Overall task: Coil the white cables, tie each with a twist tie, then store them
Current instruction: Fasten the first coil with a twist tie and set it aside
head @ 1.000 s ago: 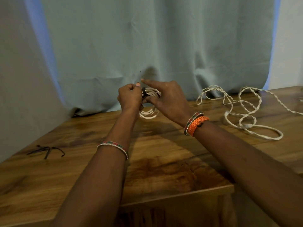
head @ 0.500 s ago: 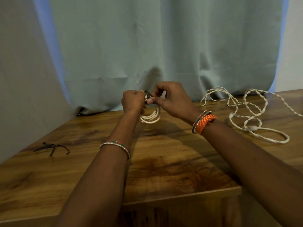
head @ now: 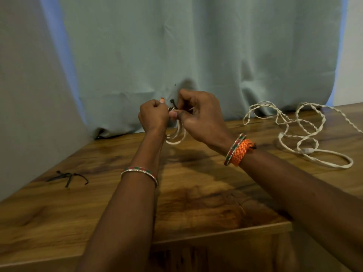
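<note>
A small coil of white cable [head: 177, 134] hangs in several tight loops above the middle of the wooden counter [head: 196, 203], held between both hands. The left hand [head: 153, 116] grips its top with curled fingers while the right hand [head: 198, 116] pinches a black twist tie [head: 173, 103] there. A second white cable [head: 298, 132], twisted and loose, sprawls at two o'clock; spare black ties [head: 67, 177] lie at nine o'clock.

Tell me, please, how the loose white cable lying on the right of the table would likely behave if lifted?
The loose white cable lies in slack, irregular loops, so it is probably floppy and would dangle. Its overlapping loops might snag. It looks thin, so likely light.
</note>
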